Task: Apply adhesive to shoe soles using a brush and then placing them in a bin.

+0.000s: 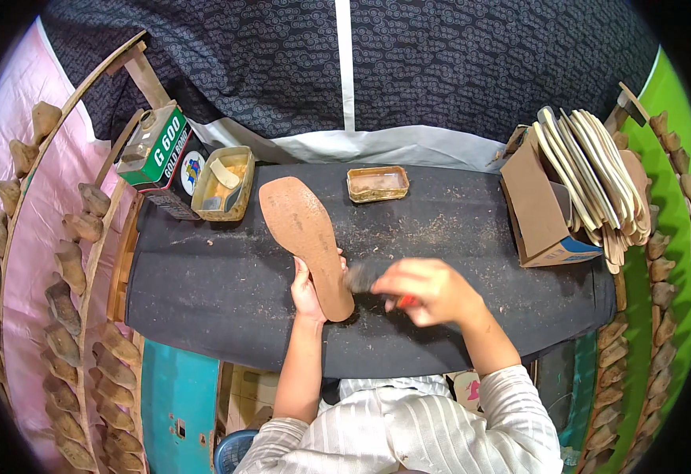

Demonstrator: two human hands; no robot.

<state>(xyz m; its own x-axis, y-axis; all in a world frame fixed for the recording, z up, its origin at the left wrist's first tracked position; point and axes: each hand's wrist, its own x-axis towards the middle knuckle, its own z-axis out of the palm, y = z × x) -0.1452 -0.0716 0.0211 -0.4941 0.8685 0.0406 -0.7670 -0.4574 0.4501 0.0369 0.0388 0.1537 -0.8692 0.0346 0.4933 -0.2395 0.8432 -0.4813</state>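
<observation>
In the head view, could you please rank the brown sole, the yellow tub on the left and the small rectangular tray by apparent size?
1. brown sole, largest.
2. yellow tub.
3. small rectangular tray, a little smaller than the tub; fisheye bending makes that gap unsure.

I see a brown shoe sole (pixel 307 241) flat on the black-covered bench, toe end pointing away — heel end near the bench's front edge. Beside it a dark brush (pixel 364 278), motion-blurred — red handle.
</observation>
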